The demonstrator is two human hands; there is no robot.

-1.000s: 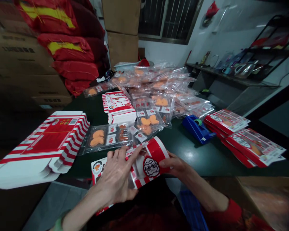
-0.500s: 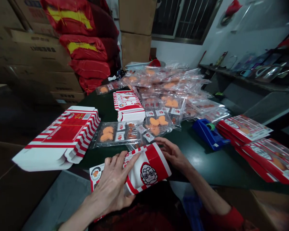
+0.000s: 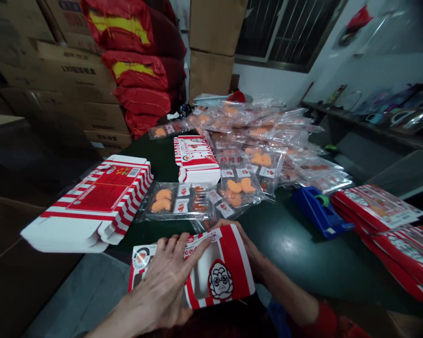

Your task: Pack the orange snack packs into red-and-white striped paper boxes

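Note:
A red-and-white printed cardboard box [image 3: 238,258] with a clear window and a drawn face on its front is held low at the table's near edge. My left hand [image 3: 165,277] lies across its front, fingers over the upper edge and thumb underneath. Behind the box's right end, my right hand [image 3: 248,246] presses on its back and upper edge; most of its fingers are hidden. Just beyond the box lie clear packs: one flat pack [image 3: 178,199] with orange pieces, and another pack [image 3: 238,188] leaning beside it.
Flattened striped cartons [image 3: 91,197] are stacked at left, smaller flat cartons [image 3: 199,162] mid-table. Many clear packs [image 3: 268,126] are heaped behind. A blue tape dispenser [image 3: 319,211] stands at right beside finished-looking printed boxes [image 3: 377,206]. Red sacks [image 3: 141,70] and brown cartons [image 3: 81,75] rise behind.
My right hand has moved from beside the box's right end to behind it. The box's right end has bulged out and its window shows more. The view has shifted slightly.

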